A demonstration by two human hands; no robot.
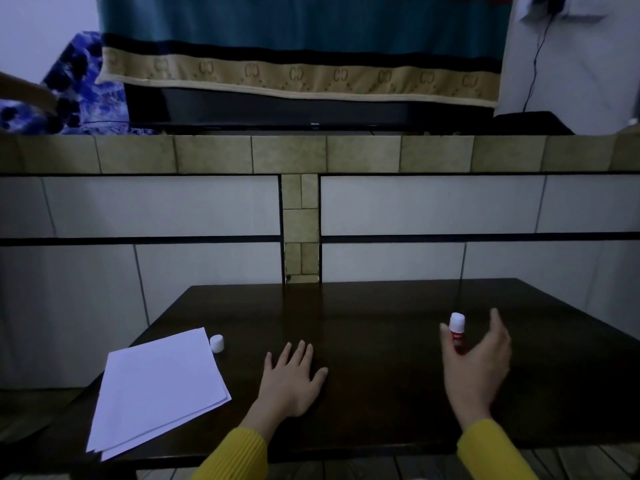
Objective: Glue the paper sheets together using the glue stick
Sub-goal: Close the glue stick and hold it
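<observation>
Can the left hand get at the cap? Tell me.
Probably yes. The left hand lies flat on the table, and the cap stands to its left beside the paper, with only bare tabletop between them.

Two bare hands are shown, the left hand (291, 382) and the right hand (476, 372). No rings, watches or gloves are seen on either. Behind each wrist a long sleeve (235, 455) of mustard-yellow knit is worn, and fine lengthwise ribbing is visible in the fabric. The cuffs are closed snugly at the wrists. The sleeves are cut off by the lower edge.
</observation>
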